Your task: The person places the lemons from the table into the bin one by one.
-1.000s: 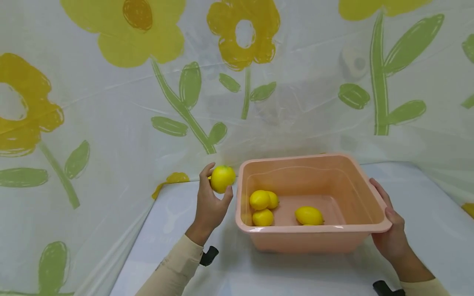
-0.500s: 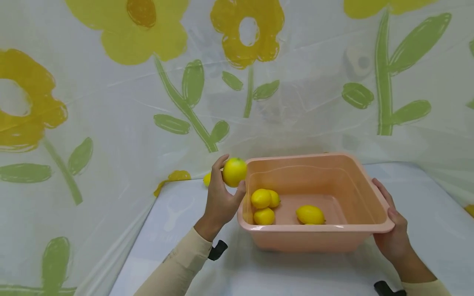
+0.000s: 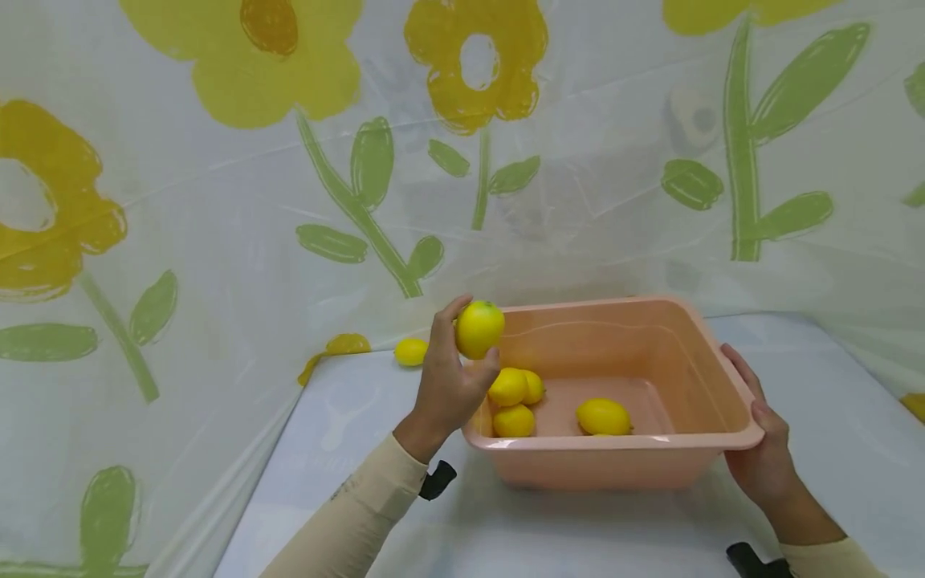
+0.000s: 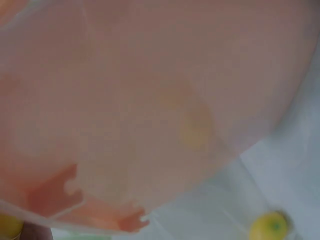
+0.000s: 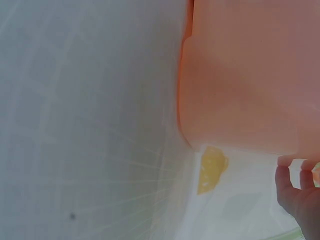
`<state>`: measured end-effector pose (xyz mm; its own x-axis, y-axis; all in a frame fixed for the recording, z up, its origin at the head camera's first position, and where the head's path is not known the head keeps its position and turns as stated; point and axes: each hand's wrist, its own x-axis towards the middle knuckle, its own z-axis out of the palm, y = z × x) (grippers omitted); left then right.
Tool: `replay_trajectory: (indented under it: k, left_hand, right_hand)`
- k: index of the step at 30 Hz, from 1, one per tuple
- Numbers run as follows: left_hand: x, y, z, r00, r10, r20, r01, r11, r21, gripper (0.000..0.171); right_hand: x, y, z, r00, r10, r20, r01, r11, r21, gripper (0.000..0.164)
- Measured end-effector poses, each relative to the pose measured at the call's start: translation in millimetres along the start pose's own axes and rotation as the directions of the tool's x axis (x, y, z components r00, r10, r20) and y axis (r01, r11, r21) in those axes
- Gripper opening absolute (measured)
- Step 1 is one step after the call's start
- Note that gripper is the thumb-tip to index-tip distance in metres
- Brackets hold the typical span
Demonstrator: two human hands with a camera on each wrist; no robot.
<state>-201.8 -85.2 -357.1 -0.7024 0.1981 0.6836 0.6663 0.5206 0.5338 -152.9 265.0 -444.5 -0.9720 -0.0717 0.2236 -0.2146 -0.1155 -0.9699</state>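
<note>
My left hand (image 3: 451, 385) holds a yellow lemon (image 3: 480, 329) with a greenish end between fingers and thumb, over the left rim of a pink plastic basin (image 3: 578, 461). At the basin's right rim, my right hand (image 3: 764, 449) grips the edge; in the right wrist view its fingers (image 5: 283, 172) touch the basin wall (image 5: 250, 85). Inside the basin, several lemons lie on the floor: a cluster at the left, with one lemon (image 3: 513, 421) nearest the front, and another lemon (image 3: 604, 417) near the middle. The basin's outer wall (image 4: 135, 100) fills most of the left wrist view.
Another lemon (image 3: 410, 352) lies on the white table (image 3: 340, 425) at its back left edge, behind my left hand. A flower-printed curtain (image 3: 578, 185) hangs behind the table.
My left hand has moved right with the lemon, from beside the basin to over its left rim. The lemon behind it has come into view. The right hand keeps its grip.
</note>
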Motion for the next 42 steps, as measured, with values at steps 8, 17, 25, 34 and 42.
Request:
replay_trajectory:
  k: [8,17,25,34,42]
  left_hand:
    - [-3.4,-1.2,8.1,0.999,-0.016,0.027,0.014,0.997,0.074,0.068]
    - [-2.4,-0.1,17.3,0.997,-0.012,0.081,0.003,0.995,0.101,0.067]
    - [-0.1,-0.1,23.7,0.953,-0.132,0.273,0.124,0.991,0.043,0.061]
    - [1.8,1.2,26.4,0.889,-0.159,0.430,0.073,0.975,0.209,0.060]
    - [1.2,3.1,29.8,0.841,-0.162,0.516,-0.046,0.929,0.367,0.055]
  right_hand:
    - [-3,0,11,1.000,-0.017,0.017,0.017,1.000,0.006,0.058]
    - [-3,-3,9,1.000,-0.013,0.009,0.013,1.000,-0.007,0.058]
    - [-4,-4,3,0.999,-0.033,0.015,0.034,0.999,-0.022,0.058]
    - [-5,-4,3,0.999,-0.039,0.023,0.039,0.999,0.007,0.058]
    - [-3,-1,1,0.999,-0.036,0.021,0.036,0.999,-0.008,0.057]
